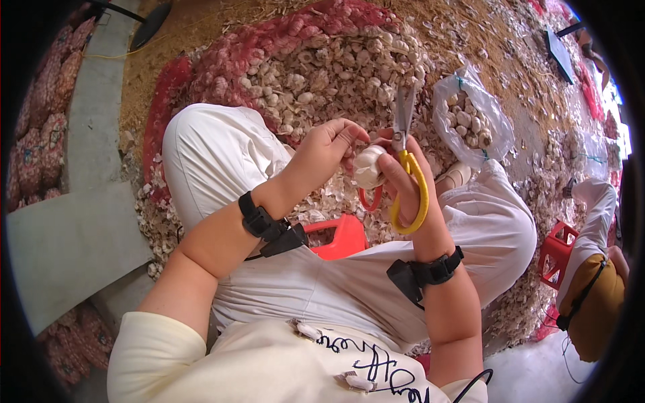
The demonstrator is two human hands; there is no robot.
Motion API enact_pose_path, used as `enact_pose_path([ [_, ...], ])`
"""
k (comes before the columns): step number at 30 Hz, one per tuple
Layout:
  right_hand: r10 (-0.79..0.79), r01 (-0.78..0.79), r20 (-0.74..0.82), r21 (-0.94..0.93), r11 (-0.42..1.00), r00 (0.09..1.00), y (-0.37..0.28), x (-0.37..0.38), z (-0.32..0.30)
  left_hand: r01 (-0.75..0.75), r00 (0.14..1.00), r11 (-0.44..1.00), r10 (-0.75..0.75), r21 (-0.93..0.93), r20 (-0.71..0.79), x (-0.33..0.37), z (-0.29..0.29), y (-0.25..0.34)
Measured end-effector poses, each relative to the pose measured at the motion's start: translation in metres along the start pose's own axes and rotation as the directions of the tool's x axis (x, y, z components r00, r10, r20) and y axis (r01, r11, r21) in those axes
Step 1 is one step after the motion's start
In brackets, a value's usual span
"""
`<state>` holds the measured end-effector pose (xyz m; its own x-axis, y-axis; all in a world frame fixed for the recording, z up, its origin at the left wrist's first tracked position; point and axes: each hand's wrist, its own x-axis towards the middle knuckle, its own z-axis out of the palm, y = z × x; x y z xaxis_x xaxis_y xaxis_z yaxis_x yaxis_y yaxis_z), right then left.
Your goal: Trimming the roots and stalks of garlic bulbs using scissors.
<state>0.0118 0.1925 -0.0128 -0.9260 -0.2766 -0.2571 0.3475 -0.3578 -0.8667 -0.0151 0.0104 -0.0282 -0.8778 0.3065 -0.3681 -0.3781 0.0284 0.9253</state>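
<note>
"What do you have at the hands from your end?"

"I have the right hand [403, 183] pinching a white garlic bulb [368, 168] between its thumb and fingers, with the scissors [400, 142] in the same grip. Their blades point up and away from my wearer, and the yellow handle loop curves beside the thumb."

"And the left hand [333, 144]?"

"Just beside the bulb, on its left. I see its thumb and fingertips pressed together, but I can't tell whether there's anything between them."

"Where's the bulb exactly?"

"In front of my wearer, above the gap between the white trousers [289, 302]. Beyond it I see a heap of loose garlic [309, 74], with red mesh [225, 57] around its far and left sides. To the right, a clear plastic bag [498, 149] holds more bulbs, near the right knee."
</note>
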Motion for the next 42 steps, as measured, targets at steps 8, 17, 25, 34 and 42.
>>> enact_pose_path([
  [8, -0.116, 0.083, -0.102, -0.283, 0.955, 0.988, 0.004, 0.004, -0.003, -0.258, 0.965, 0.876, 0.253, 0.408, 0.069, -0.017, 0.017, 0.010],
  [17, -0.043, 0.039, -0.099, -0.044, 0.998, 0.994, -0.002, 0.001, 0.001, -0.294, 0.947, 0.943, 0.310, 0.156, -0.084, -0.004, 0.015, -0.004],
  [25, -0.210, 0.180, -0.164, -0.177, 0.967, 0.964, 0.003, 0.005, -0.003, -0.313, 0.949, 0.916, 0.287, 0.250, 0.134, -0.014, 0.013, 0.010],
  [34, 0.080, -0.199, -0.260, -0.471, 0.859, 0.962, 0.028, 0.016, -0.023, -0.147, 0.986, 0.989, 0.144, -0.027, -0.084, 0.005, 0.006, -0.005],
  [42, 0.103, -0.339, -0.347, -0.738, 0.584, 0.932, 0.091, 0.038, -0.076, -0.156, 0.968, 0.954, 0.097, -0.255, -0.232, 0.005, -0.020, 0.020],
])
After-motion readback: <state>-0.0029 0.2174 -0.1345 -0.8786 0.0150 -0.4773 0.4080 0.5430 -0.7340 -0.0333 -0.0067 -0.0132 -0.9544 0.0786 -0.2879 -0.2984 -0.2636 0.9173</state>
